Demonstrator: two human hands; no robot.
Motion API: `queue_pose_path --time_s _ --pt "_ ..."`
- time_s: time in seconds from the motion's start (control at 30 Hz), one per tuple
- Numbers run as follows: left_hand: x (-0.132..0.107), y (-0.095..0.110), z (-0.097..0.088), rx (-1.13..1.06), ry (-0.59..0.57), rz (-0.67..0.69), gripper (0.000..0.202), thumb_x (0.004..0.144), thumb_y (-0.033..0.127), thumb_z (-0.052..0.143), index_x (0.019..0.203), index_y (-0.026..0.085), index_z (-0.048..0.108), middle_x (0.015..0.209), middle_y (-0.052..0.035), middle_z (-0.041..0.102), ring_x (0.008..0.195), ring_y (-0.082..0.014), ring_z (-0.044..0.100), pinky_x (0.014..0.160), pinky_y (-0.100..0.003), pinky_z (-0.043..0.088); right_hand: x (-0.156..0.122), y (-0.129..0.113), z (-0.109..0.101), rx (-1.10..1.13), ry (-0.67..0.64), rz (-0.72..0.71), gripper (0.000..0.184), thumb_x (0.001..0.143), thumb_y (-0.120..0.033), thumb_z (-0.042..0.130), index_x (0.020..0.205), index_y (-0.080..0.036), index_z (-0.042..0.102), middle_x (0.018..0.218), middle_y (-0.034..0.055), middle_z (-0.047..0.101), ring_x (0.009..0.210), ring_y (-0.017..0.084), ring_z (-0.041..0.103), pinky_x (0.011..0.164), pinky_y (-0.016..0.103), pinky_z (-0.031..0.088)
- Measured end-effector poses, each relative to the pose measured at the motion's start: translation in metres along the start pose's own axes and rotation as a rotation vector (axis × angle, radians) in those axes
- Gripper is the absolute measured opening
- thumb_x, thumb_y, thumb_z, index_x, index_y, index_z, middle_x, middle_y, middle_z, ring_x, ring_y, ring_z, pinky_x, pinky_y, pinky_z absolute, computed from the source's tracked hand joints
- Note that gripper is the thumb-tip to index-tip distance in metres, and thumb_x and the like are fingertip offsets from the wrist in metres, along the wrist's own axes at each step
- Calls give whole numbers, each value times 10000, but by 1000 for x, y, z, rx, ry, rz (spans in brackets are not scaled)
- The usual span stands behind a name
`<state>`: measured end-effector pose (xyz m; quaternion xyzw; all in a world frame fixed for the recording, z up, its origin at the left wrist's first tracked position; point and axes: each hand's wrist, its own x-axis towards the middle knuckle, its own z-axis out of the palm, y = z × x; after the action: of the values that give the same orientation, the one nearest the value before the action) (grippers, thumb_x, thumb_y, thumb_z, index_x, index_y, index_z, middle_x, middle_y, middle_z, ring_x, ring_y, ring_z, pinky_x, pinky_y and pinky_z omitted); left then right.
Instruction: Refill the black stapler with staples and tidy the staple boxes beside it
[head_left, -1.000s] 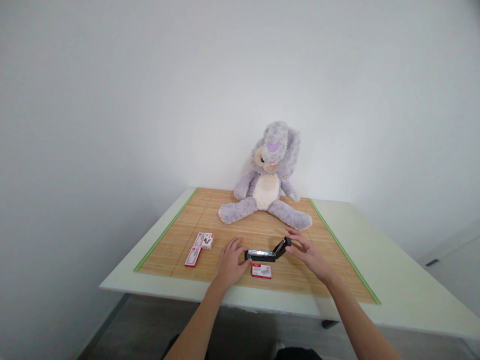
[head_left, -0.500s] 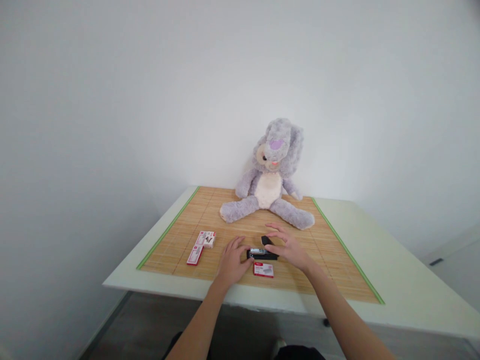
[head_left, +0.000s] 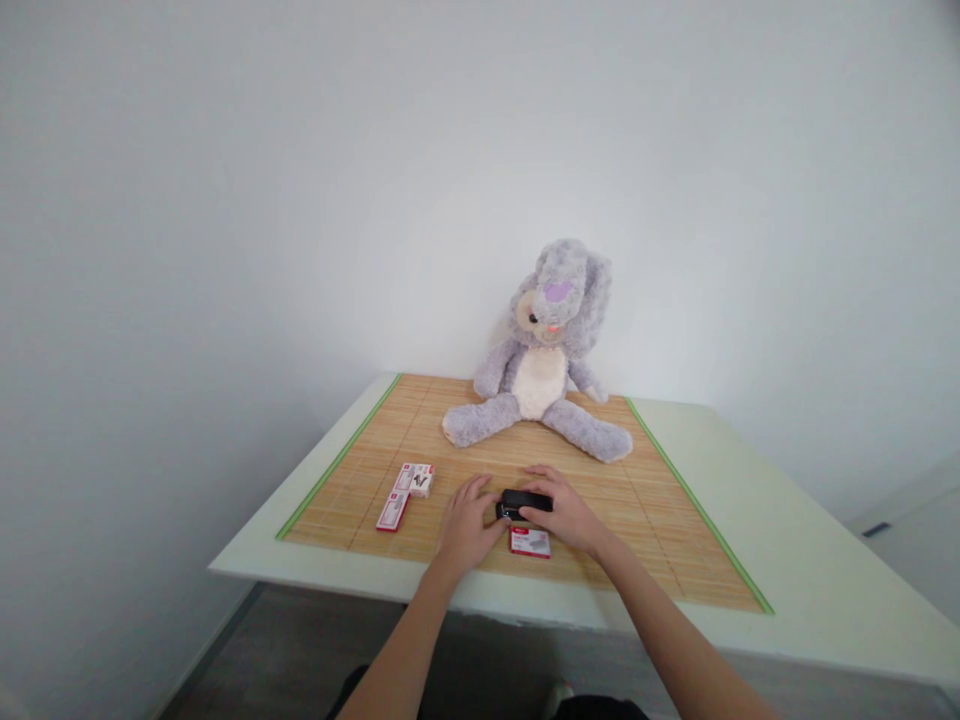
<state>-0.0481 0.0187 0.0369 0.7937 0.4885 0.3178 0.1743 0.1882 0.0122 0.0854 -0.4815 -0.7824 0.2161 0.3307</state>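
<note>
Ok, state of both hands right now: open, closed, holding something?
Left hand: holding one end of the black stapler between thumb and forefinger.
Right hand: holding the other end, thumb in front, fingers behind.

On the white table [head_left: 780,520] lies a slatted bamboo mat [head_left: 630,560]. On it, a grey plush rabbit [head_left: 538,384] sits behind a black oblong stapler [head_left: 528,499]; a flat red-and-white box [head_left: 530,543] lies just before the stapler, smaller-looking red-and-white boxes [head_left: 393,512] left.
</note>
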Motion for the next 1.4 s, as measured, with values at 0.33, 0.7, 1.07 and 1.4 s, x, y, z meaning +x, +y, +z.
queue_pose_path --time_s 0.33,0.7,1.07,1.4 --pt "-1 6 -1 -41 39 -38 340 849 229 660 1174 319 705 1515 -24 529 1420 -248 447 1218 -466 309 -59 37 -14 -60 254 138 279 925 -514 650 998 -253 715 1166 86 682 1134 281 605 1023 462 476" --pt "-16 36 -19 -52 -67 175 348 755 422 799 1066 310 691 1303 -35 627 1273 -272 529 1135 -444 380 -82 39 6 -197 472 227 329 940 -557 596 867 -237 575 961 81 655 901 261 577 810 396 472" --pt "-11 30 -6 58 49 91 331 721 463 817 903 251 641 1190 -77 610 1181 -295 534 1067 -469 412 -85 7 12 -345 372 132 225 879 -428 671 964 -259 550 1008 68 605 976 288 571 879 446 496" --pt "-10 19 -8 -49 -26 99 447 596 361 885 830 245 524 1190 -46 604 1153 -269 543 1005 -429 428 -96 -13 9 -243 255 66 318 771 -317 734 1031 -254 560 1216 100 605 1151 313 566 995 478 501"
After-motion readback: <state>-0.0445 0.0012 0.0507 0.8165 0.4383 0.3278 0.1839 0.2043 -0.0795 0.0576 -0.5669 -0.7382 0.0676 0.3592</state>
